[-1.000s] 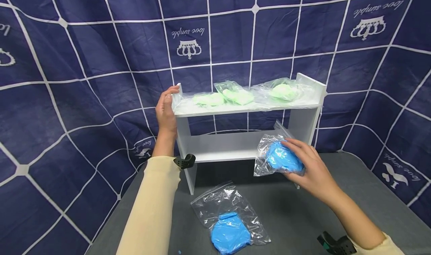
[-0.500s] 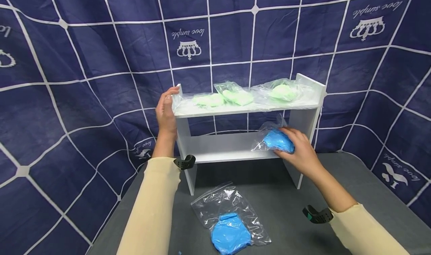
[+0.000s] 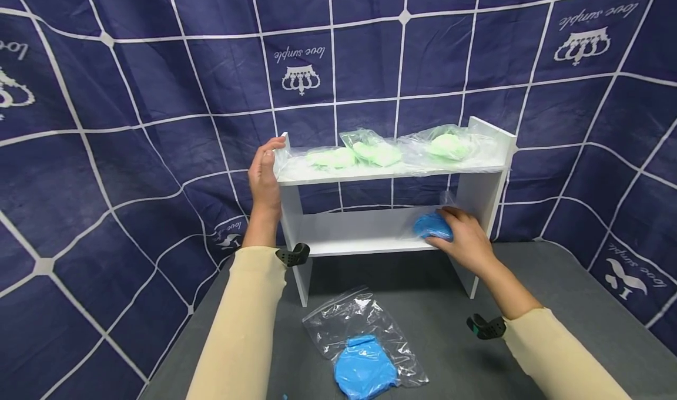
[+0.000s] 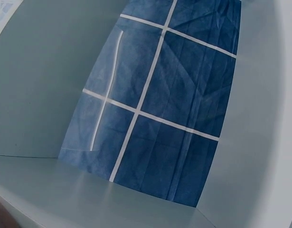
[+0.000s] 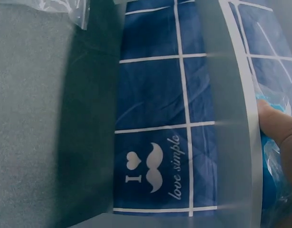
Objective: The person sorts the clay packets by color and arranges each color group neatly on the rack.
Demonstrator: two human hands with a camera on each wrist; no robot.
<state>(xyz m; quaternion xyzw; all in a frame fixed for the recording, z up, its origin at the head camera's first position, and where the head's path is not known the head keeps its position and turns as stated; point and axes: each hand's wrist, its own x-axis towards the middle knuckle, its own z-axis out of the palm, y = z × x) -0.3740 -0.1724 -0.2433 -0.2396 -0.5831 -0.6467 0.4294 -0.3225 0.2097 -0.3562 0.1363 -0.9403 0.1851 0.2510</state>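
Note:
My left hand (image 3: 264, 180) grips the upper left side panel of a small white shelf (image 3: 349, 232), fingertips over its top edge. In my right hand (image 3: 468, 241) is a clear zip bag with a flat blue lump (image 3: 432, 227) inside, at the right end of the lower shelf board. The thumb and the blue bag (image 5: 269, 175) show past the board's edge in the right wrist view. A second zip bag with a round blue lump (image 3: 365, 367) lies on the dark table in front. The left wrist view shows the shelf's white panels (image 4: 259, 118), not the fingers.
Several clear bags with pale green lumps (image 3: 383, 153) lie along the top board. The shelf's right side panel (image 3: 478, 200) stands close to my right hand. Behind hangs a navy curtain (image 3: 365, 65) with white lines, and a dark grey table (image 3: 423, 318) spreads below.
My right hand has carried the bagged blue lump from in front of the shelf back and down onto the lower board. The left hand has kept its grip on the side panel.

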